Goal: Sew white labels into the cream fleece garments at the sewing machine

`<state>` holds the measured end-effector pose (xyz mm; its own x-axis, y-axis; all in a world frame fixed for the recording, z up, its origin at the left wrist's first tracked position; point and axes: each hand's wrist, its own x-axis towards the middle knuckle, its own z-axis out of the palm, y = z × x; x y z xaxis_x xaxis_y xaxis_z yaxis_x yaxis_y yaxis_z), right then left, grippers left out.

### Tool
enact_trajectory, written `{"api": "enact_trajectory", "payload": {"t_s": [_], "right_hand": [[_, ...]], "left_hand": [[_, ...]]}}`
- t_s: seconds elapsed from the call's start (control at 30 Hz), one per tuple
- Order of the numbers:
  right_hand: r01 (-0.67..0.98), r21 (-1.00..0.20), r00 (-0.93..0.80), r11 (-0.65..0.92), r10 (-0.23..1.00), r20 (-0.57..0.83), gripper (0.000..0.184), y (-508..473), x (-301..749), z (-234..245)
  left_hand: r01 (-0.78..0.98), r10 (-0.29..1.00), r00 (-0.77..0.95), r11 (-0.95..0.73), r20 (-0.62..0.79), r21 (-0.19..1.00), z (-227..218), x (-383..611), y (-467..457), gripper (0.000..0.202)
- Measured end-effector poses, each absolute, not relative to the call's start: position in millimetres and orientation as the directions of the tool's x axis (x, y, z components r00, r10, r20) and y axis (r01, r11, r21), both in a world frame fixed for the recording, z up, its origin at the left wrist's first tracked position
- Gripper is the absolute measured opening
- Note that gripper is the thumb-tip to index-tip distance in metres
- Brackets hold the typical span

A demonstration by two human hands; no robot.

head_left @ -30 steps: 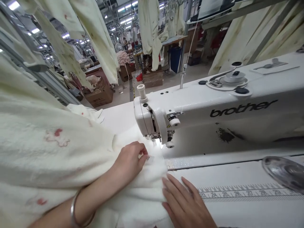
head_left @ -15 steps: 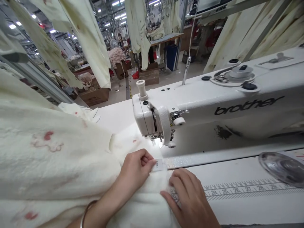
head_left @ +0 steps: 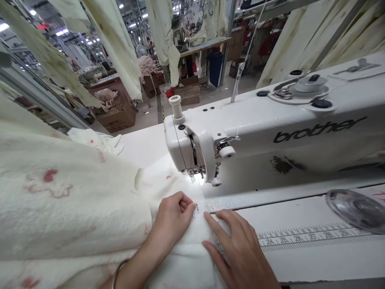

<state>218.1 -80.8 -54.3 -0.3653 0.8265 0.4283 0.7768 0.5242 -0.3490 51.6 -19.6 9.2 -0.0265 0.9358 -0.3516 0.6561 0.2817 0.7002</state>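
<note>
Between the thumb and fingertips of my left hand [head_left: 174, 216] is the edge of a small white label [head_left: 197, 209] with dark print. The label lies over cream fabric [head_left: 180, 255] just in front of the needle area. My right hand [head_left: 237, 243] rests on the fabric's right edge, fingers apart, its index fingertip close to the label. Above both hands is the head of a white sewing machine [head_left: 188, 146], its lamp lighting the cloth under the presser foot. The fabric is fluffy, with reddish printed figures, and spreads to the left.
A ruler scale [head_left: 300, 239] runs along the table's right side. Near it lies a round, clear-looking dish [head_left: 355, 210]. Cream garment pieces [head_left: 117, 48] hang beyond the machine. A cardboard box [head_left: 116, 116] stands on the floor behind.
My right index finger has stretched forward to the fabric beside the label. The label now shows narrower beside my left fingertips. The whole view has shifted slightly.
</note>
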Motion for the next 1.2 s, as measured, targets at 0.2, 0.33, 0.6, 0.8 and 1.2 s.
{"api": "enact_trajectory", "payload": {"t_s": [0.2, 0.33, 0.6, 0.8, 1.2], "right_hand": [[0.783, -0.336, -0.37, 0.524, 0.826, 0.425, 0.039, -80.4, 217.2, -54.2], [0.792, -0.322, -0.368, 0.518, 0.827, 0.426, 0.039, -81.6, 216.7, -54.0], [0.789, -0.302, -0.372, 0.535, 0.808, 0.458, 0.039, -81.3, 217.1, -55.9], [0.79, -0.3, -0.364, 0.534, 0.803, 0.471, 0.039, -81.6, 216.1, -56.1], [0.799, -0.296, -0.353, 0.523, 0.807, 0.474, 0.038, -83.1, 215.3, -56.1]], "left_hand": [[0.693, 0.949, -0.015, 0.236, -0.314, 0.681, 7.7, 54.8, -18.7, 0.012], [0.736, 0.958, 0.012, 0.187, -0.288, 0.651, 8.9, 56.1, -18.9, 0.013], [0.799, 0.841, 0.54, -0.529, 0.046, 0.287, 29.5, 29.8, -46.4, 0.032], [0.581, 0.581, 0.814, -0.813, -0.011, -0.032, 14.5, 17.8, -57.3, 0.053], [0.576, 0.579, 0.815, -0.814, -0.017, -0.076, 4.4, 15.4, -53.1, 0.05]]}}
